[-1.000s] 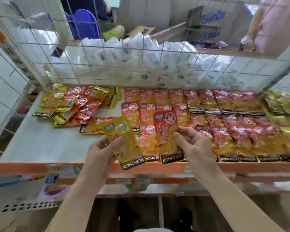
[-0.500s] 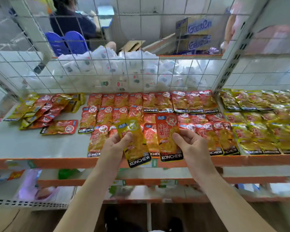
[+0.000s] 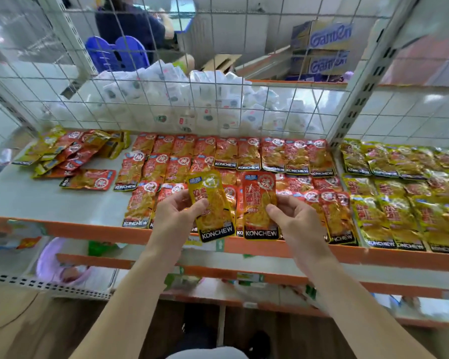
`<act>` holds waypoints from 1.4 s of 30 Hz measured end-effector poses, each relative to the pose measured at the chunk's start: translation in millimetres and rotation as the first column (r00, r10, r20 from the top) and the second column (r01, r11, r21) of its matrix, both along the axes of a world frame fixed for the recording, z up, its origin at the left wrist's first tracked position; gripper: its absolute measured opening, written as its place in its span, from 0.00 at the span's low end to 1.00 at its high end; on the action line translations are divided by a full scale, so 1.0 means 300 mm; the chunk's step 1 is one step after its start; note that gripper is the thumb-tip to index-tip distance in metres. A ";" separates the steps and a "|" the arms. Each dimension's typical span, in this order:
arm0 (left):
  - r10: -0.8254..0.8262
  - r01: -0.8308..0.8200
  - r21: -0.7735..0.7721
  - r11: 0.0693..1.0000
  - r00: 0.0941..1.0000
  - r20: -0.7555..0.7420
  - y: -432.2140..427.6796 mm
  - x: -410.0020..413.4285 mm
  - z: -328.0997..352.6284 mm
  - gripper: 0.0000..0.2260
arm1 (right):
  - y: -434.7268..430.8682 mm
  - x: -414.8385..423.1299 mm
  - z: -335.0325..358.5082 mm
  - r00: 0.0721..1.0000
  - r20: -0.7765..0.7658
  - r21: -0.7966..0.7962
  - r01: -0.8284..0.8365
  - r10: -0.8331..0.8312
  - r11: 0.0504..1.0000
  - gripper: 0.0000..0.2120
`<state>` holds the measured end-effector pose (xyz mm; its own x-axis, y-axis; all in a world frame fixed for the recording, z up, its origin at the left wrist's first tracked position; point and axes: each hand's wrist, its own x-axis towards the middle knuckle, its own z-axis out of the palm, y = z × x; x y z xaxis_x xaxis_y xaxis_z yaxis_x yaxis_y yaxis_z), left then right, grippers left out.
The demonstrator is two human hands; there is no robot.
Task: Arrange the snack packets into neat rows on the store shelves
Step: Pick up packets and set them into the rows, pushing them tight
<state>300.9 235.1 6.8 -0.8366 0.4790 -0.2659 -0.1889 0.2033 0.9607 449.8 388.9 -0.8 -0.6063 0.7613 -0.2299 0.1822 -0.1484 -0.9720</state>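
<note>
Yellow packet (image 3: 215,200), one, pinched in left hand (image 3: 175,217) fingers (image 3: 200,204), red packet (image 3: 257,198), one, pinched in right hand (image 3: 294,220) fingers (image 3: 272,210)

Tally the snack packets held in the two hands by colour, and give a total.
yellow snack packet, in the left hand: 1
red snack packet, in the right hand: 1
Total: 2

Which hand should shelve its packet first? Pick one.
Probably the right hand: its red packet is over the red rows. The yellow packet in the left hand matches the yellow rows far to the right.
</note>
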 end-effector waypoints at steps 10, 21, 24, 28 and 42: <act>0.047 -0.047 -0.007 0.999 0.999 -0.003 -0.085 -0.209 0.003 0.05 | -0.080 -0.226 -0.013 0.997 0.053 0.054 -0.058 0.055 0.997 0.06; 0.210 -0.209 -0.056 0.976 0.978 0.005 -0.438 -0.499 -0.027 0.07 | -0.382 -0.670 -0.080 0.945 0.163 0.107 -0.304 0.285 0.947 0.06; 0.227 -0.226 -0.073 0.971 0.974 0.007 -0.493 -0.563 -0.042 0.06 | -0.454 -0.769 -0.095 0.922 0.246 0.205 -0.352 0.300 0.913 0.08; 0.227 -0.226 -0.072 0.972 0.974 0.009 -0.532 -0.644 -0.066 0.06 | -0.521 -0.853 -0.107 0.902 0.319 0.326 -0.392 0.291 0.860 0.14; 0.151 -0.152 0.013 0.988 0.986 0.065 -0.538 -0.732 -0.122 0.07 | -0.616 -0.891 -0.095 0.724 0.663 0.653 -0.684 0.191 0.326 0.22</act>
<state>81.3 73.8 -29.7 -0.8814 0.3535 -0.3132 -0.2770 0.1503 0.9490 182.5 204.0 -29.4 -0.9386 0.3447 0.0110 0.3217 0.8865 -0.3325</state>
